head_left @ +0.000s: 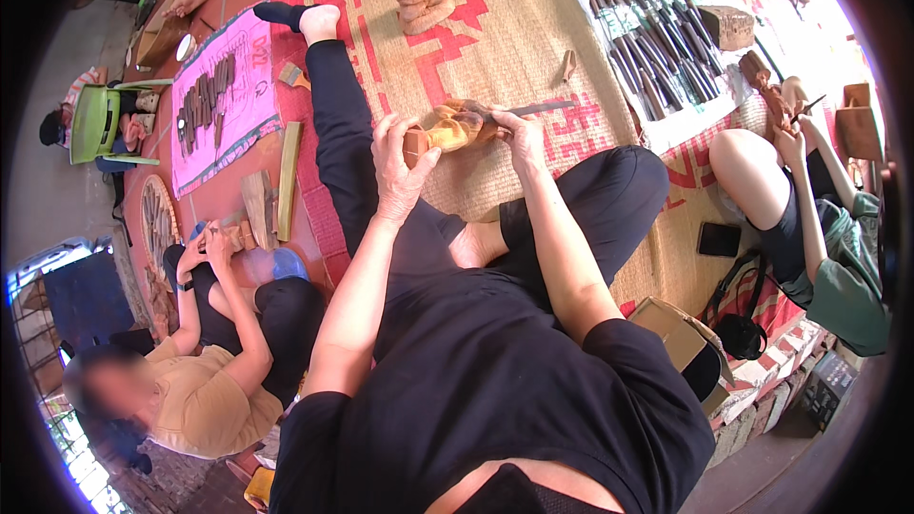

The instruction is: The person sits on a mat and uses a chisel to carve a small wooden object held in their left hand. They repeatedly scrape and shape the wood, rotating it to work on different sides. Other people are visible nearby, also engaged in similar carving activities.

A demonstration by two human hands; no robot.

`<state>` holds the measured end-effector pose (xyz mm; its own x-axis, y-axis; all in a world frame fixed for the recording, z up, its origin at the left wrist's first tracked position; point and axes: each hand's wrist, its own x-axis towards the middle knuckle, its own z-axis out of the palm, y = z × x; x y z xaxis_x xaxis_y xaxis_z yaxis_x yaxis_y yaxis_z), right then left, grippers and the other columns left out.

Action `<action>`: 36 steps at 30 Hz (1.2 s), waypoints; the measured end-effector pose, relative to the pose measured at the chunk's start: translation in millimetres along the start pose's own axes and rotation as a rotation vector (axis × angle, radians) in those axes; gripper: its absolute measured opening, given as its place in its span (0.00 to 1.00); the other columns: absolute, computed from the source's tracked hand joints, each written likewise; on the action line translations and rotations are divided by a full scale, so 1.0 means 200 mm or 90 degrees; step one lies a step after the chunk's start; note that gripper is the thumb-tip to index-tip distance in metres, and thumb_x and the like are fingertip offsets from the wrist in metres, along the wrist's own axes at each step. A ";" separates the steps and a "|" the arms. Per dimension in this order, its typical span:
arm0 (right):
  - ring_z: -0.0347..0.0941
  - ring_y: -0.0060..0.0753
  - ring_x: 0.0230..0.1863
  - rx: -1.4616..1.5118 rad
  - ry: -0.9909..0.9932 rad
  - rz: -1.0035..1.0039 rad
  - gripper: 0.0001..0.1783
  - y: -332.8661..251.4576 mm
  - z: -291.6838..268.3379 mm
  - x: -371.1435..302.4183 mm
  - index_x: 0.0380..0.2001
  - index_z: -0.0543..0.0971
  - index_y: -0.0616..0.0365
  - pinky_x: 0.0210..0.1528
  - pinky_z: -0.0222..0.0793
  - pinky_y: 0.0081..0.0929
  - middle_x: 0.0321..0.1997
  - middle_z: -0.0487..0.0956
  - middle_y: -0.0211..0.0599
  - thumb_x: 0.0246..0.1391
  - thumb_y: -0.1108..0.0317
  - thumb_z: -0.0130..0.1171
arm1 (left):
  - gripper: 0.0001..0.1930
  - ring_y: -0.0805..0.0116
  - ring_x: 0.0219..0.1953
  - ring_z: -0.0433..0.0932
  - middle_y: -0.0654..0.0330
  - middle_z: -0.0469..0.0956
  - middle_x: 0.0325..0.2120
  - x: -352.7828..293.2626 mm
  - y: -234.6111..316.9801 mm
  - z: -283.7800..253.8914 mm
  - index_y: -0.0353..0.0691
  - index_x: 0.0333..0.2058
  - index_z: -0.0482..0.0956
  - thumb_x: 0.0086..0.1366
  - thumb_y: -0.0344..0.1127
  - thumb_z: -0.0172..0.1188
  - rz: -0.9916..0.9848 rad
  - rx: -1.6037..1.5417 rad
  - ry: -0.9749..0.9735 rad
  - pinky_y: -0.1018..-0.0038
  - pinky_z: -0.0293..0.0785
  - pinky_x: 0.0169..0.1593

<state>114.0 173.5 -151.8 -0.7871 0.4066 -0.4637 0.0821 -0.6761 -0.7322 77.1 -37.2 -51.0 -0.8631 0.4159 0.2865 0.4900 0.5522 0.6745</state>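
My left hand (395, 157) is closed round the squared base of a wooden carving (457, 126), which lies tilted sideways above the woven mat. The carving is yellowish-brown, with a darker patch toward its right end. In my right hand (523, 141) is a slim dark carving tool (547, 108), its length pointing off to the right. That hand meets the carving's right end; the exact contact of the tool is too small to make out. A second carved wooden figure (419, 2) on a square base stands farther off on the mat.
Rows of carving tools (657, 38) lie on a white sheet at the right, with a wood block (728, 27) beside them. More tools rest on a pink cloth (249, 95) at the left. A brush (294, 76) lies near my outstretched leg. Co-workers sit on both sides, hands on wooden pieces.
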 end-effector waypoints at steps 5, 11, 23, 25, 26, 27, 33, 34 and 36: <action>0.72 0.18 0.29 0.017 0.010 0.004 0.10 0.01 -0.02 0.00 0.33 0.81 0.58 0.31 0.64 0.18 0.29 0.80 0.26 0.44 0.71 0.66 | 0.28 0.49 0.55 0.64 0.50 0.61 0.54 0.01 0.01 0.01 0.45 0.51 0.69 0.50 0.41 0.67 0.005 -0.005 0.005 0.58 0.60 0.58; 0.73 0.18 0.28 -0.036 0.016 0.011 0.09 -0.01 -0.01 0.01 0.31 0.81 0.57 0.31 0.64 0.17 0.29 0.80 0.28 0.43 0.71 0.66 | 0.28 0.51 0.56 0.62 0.50 0.60 0.55 -0.01 0.03 -0.03 0.44 0.51 0.68 0.52 0.40 0.66 0.019 0.019 -0.032 0.59 0.60 0.59; 0.73 0.19 0.30 -0.076 0.011 0.024 0.08 -0.04 -0.04 0.01 0.32 0.82 0.60 0.34 0.64 0.19 0.30 0.81 0.31 0.46 0.70 0.63 | 0.28 0.51 0.57 0.61 0.50 0.59 0.55 -0.01 0.04 -0.03 0.44 0.50 0.69 0.52 0.41 0.67 0.034 0.023 -0.064 0.59 0.59 0.60; 0.73 0.19 0.30 -0.047 0.009 0.031 0.09 -0.01 -0.07 0.03 0.32 0.82 0.60 0.35 0.63 0.19 0.30 0.81 0.30 0.45 0.70 0.64 | 0.28 0.51 0.57 0.61 0.50 0.60 0.55 0.00 0.04 -0.03 0.44 0.51 0.69 0.52 0.41 0.67 0.041 0.033 -0.067 0.59 0.59 0.60; 0.72 0.20 0.28 -0.028 -0.005 0.029 0.10 -0.03 -0.05 0.01 0.31 0.82 0.60 0.34 0.62 0.20 0.29 0.81 0.30 0.43 0.70 0.65 | 0.28 0.51 0.57 0.61 0.50 0.60 0.55 0.00 0.04 -0.03 0.44 0.51 0.69 0.51 0.41 0.67 0.039 0.026 -0.065 0.59 0.59 0.60; 0.72 0.20 0.27 -0.009 -0.019 0.026 0.11 -0.04 -0.04 0.00 0.31 0.82 0.60 0.34 0.62 0.20 0.28 0.81 0.30 0.41 0.69 0.66 | 0.28 0.51 0.57 0.61 0.50 0.60 0.55 0.00 0.03 -0.04 0.44 0.51 0.69 0.51 0.42 0.67 0.038 0.018 -0.063 0.59 0.59 0.60; 0.72 0.19 0.26 -0.058 -0.009 0.024 0.11 -0.05 -0.03 0.01 0.31 0.81 0.60 0.30 0.62 0.18 0.27 0.80 0.29 0.41 0.70 0.66 | 0.29 0.51 0.57 0.62 0.52 0.60 0.56 -0.01 0.03 -0.04 0.46 0.51 0.70 0.50 0.42 0.68 0.066 0.019 -0.075 0.59 0.59 0.60; 0.72 0.19 0.27 -0.070 -0.001 0.026 0.10 -0.04 -0.04 0.01 0.31 0.81 0.60 0.31 0.62 0.18 0.27 0.81 0.29 0.42 0.71 0.65 | 0.29 0.51 0.57 0.62 0.53 0.60 0.56 0.00 0.03 -0.04 0.46 0.51 0.70 0.50 0.42 0.68 0.077 0.026 -0.078 0.59 0.59 0.61; 0.73 0.19 0.29 -0.092 0.018 0.029 0.09 -0.03 -0.07 0.02 0.33 0.82 0.61 0.33 0.63 0.19 0.29 0.81 0.30 0.45 0.72 0.63 | 0.29 0.51 0.56 0.62 0.53 0.60 0.56 0.01 0.04 -0.03 0.47 0.51 0.70 0.50 0.42 0.68 0.089 0.044 -0.082 0.59 0.59 0.61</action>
<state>119.3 187.6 -157.1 -0.7636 0.3957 -0.5103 0.2059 -0.5998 -0.7732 78.9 -37.6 -40.9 -0.7652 0.5787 0.2820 0.6155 0.5292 0.5840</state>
